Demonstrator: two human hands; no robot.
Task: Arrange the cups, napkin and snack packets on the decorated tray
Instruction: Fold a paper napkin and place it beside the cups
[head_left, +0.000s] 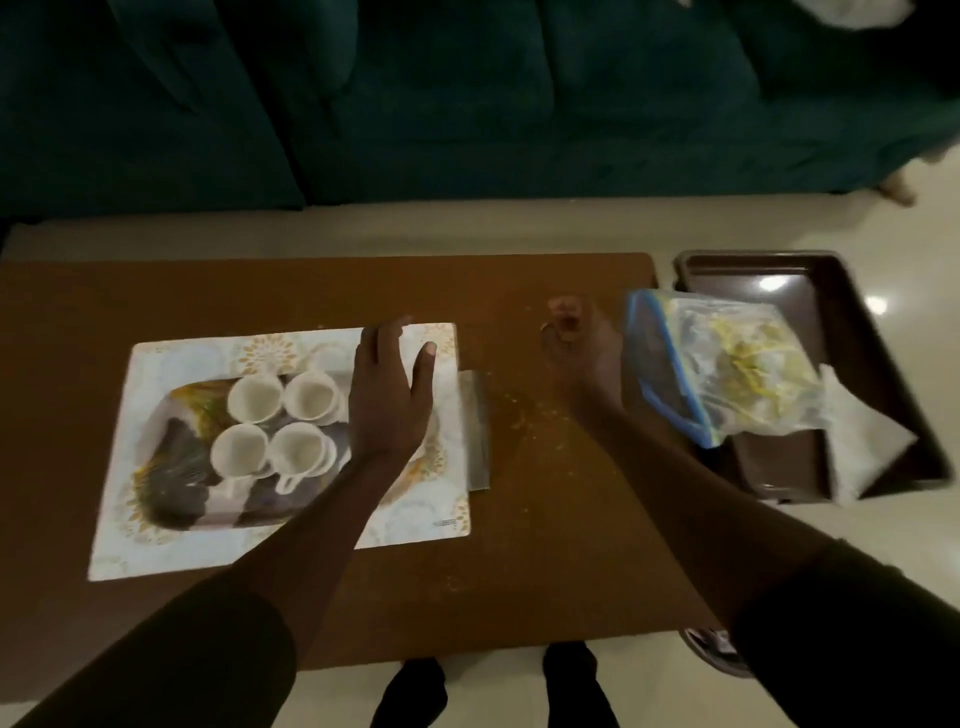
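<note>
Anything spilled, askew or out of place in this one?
Yes. Yellowish crumbs are scattered on the brown table between the hands. A zip bag of yellow snacks lies on the dark brown tray, its left edge overhanging the tray toward the table.

You are looking at a dim, soft picture: the sofa (467, 104) sinks into shadow, overhead light glares off the brown tray (769, 286) and floor (878, 304), and straight lines bow toward the edges.
</note>
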